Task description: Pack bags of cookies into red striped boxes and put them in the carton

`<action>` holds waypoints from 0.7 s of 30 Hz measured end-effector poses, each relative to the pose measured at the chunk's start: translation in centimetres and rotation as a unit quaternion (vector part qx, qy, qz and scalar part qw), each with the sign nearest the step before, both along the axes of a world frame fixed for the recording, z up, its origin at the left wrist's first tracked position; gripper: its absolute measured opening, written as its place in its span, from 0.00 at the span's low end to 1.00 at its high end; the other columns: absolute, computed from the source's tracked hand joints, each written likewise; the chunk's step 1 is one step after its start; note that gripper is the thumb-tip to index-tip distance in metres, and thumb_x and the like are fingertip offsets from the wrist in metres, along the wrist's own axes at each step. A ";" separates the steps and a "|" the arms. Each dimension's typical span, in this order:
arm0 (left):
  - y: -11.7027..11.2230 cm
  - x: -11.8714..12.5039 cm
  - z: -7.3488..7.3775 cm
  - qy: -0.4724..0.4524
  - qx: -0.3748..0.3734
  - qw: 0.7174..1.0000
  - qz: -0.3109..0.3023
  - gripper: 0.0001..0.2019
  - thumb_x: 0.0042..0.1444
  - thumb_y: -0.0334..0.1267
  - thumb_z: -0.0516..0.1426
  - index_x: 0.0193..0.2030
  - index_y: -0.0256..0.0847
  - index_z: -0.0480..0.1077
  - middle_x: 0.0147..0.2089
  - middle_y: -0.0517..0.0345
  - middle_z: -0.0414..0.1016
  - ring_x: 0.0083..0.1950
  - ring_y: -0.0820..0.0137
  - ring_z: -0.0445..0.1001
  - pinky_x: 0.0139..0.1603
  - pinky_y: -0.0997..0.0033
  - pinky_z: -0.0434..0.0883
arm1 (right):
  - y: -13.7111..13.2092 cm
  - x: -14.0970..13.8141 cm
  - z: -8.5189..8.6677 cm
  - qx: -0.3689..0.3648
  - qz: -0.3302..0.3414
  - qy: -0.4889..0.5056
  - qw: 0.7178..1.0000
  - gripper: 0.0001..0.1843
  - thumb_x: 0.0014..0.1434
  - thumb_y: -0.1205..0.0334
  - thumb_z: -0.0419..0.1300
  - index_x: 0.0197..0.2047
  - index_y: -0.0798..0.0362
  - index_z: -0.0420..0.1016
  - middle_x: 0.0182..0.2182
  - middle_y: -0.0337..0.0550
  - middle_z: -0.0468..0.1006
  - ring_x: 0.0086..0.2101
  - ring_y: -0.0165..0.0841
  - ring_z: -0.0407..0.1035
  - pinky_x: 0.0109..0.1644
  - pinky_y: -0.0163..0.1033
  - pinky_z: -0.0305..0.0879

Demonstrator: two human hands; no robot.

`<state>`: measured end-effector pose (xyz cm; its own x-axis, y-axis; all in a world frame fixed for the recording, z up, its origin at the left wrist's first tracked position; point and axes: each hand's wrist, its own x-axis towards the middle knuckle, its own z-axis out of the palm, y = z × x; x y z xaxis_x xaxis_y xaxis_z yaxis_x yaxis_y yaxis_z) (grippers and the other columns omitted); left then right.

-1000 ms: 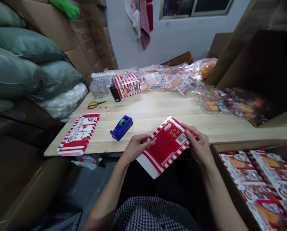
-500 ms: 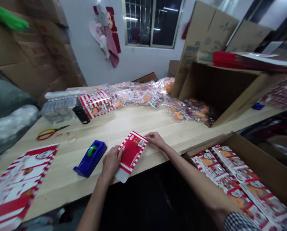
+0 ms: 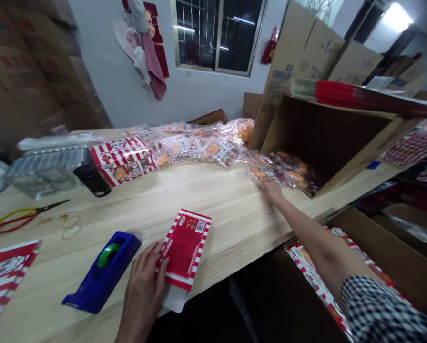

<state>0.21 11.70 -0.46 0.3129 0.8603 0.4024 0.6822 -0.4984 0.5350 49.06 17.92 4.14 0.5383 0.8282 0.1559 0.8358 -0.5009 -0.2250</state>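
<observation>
A red carton with striped white edges [image 3: 185, 247] lies on the wooden table near the front edge, its pale end flap sticking out toward me. My left hand [image 3: 145, 271] grips the carton's left side, thumb on top and fingers along the edge. My right hand [image 3: 270, 190] is stretched far forward at the near edge of the clear plastic packets with orange contents [image 3: 267, 174]. Its fingers are blurred, and I cannot tell whether they grasp a packet. Left of the carton stands a blue tape dispenser [image 3: 104, 274] with a green roll.
Scissors [image 3: 31, 216], rubber bands [image 3: 71, 226], a black cylinder [image 3: 94, 181] and clear plastic boxes [image 3: 52, 166] are at the left. A large cardboard box [image 3: 328, 138] lies open toward the table at the right. Another carton [image 3: 388, 243] with printed packs stands below the table edge.
My right hand has left the carton's far corner and reached forward to the packets. My left hand still holds the carton. The view has shifted to the right.
</observation>
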 end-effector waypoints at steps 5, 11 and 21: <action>-0.9 -1.1 1.6 -0.023 0.002 1.000 0.008 0.21 0.65 0.45 0.50 0.61 0.44 0.67 0.62 0.49 0.70 0.65 0.54 0.65 0.67 0.50 0.62 | -0.2 0.2 3.6 0.097 0.012 0.020 0.995 0.16 0.67 0.61 0.56 0.56 0.56 0.71 0.50 0.53 0.77 0.47 0.42 0.73 0.52 0.50 0.69; -3.7 0.7 4.6 -0.126 -0.019 0.992 0.025 0.19 0.65 0.43 0.52 0.60 0.45 0.69 0.62 0.50 0.71 0.65 0.56 0.66 0.67 0.52 0.63 | -3.4 -4.0 9.4 0.288 0.099 0.073 0.950 0.18 0.66 0.56 0.51 0.52 0.56 0.73 0.41 0.51 0.80 0.42 0.43 0.73 0.47 0.45 0.69; -7.4 1.2 7.1 -0.621 -0.370 0.690 0.016 0.24 0.60 0.52 0.59 0.58 0.40 0.68 0.61 0.44 0.71 0.58 0.60 0.74 0.57 0.59 0.72 | -14.1 -19.1 10.3 0.272 0.266 0.589 0.713 0.18 0.65 0.48 0.57 0.57 0.41 0.68 0.56 0.47 0.76 0.51 0.46 0.75 0.50 0.57 0.75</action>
